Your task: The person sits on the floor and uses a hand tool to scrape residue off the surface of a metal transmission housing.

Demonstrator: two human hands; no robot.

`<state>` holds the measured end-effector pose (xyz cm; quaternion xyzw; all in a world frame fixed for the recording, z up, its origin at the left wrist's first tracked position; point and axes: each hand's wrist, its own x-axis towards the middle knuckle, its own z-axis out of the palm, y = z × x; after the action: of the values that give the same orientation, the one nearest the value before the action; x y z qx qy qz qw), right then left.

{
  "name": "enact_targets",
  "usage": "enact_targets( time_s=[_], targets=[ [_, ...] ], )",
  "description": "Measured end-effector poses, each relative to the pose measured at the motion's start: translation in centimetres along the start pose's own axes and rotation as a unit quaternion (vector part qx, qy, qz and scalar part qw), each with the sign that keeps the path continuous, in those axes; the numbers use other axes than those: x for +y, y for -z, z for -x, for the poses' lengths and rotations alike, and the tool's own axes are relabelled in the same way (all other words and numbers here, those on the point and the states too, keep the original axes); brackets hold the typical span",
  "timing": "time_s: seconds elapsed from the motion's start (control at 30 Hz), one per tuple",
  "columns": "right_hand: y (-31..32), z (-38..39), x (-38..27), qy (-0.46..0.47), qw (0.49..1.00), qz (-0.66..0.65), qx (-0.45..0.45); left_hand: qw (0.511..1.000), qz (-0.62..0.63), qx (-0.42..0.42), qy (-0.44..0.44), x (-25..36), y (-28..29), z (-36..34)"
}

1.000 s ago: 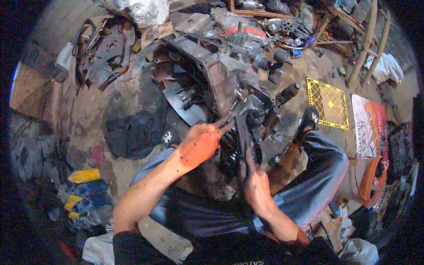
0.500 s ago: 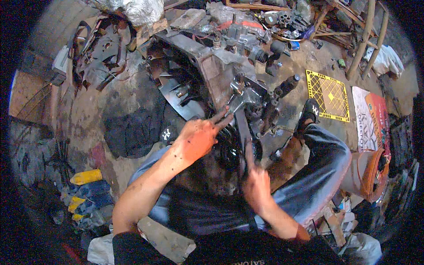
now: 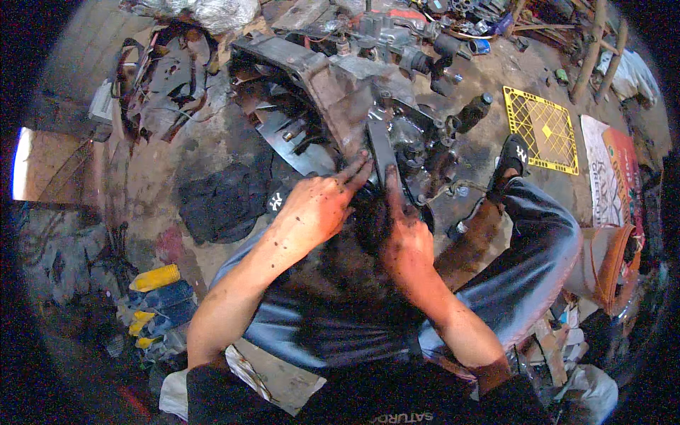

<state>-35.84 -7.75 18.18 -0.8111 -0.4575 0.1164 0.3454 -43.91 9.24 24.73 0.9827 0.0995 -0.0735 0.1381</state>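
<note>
Both hands have closed together on the flat dark bar (image 3: 380, 152) against the gearbox casing (image 3: 340, 92): left hand (image 3: 315, 209) fingers extended, right hand (image 3: 405, 237) gripping; greasy grip risks slippage

- A printed sack (image 3: 615, 170) lies flat on the ground at the right, just beyond the yellow grid mat; it is rectangular, white along its left part and red-orange along its right, with dark print.
- A crinkled silvery plastic bag (image 3: 212, 13) sits at the top edge, left of centre.
- No screens or signs show.
</note>
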Motion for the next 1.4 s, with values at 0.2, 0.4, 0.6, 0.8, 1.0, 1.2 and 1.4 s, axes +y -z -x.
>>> enact_targets(
  time_s=[0.2, 0.4, 0.6, 0.8, 1.0, 1.2, 1.4],
  targets=[
    [1.3, 2.5, -0.8, -0.037, 0.998, -0.024, -0.039, 1.0, 0.013, 0.009, -0.012, 0.4, 0.0, 0.0],
    [1.1, 1.3, -2.3, -0.115, 0.988, 0.027, -0.1, 1.0, 0.001, 0.013, -0.02, -0.2, -0.7, 0.2],
    [-0.5, -1.9, -0.7, -0.06, 0.998, 0.013, -0.022, 1.0, 0.017, -0.004, -0.007, 0.1, -0.2, 0.0],
    [0.6, 2.4, -1.8, -0.108, 0.991, -0.011, -0.078, 1.0, 0.003, -0.019, 0.009, 0.7, 0.2, 0.1],
    [-0.1, 2.0, -2.3, -0.085, 0.996, 0.022, -0.019, 1.0, -0.023, -0.002, -0.019, 0.0, 0.0, 0.3],
    [1.1, 2.0, -3.4, -0.114, 0.991, -0.004, -0.076, 1.0, -0.026, 0.009, -0.013, 0.2, -0.2, 0.1],
    [-0.2, 3.7, -1.4, -0.073, 0.997, 0.015, -0.018, 0.999, -0.035, 0.016, -0.031, 0.0, -0.4, -0.1]
  ],
)
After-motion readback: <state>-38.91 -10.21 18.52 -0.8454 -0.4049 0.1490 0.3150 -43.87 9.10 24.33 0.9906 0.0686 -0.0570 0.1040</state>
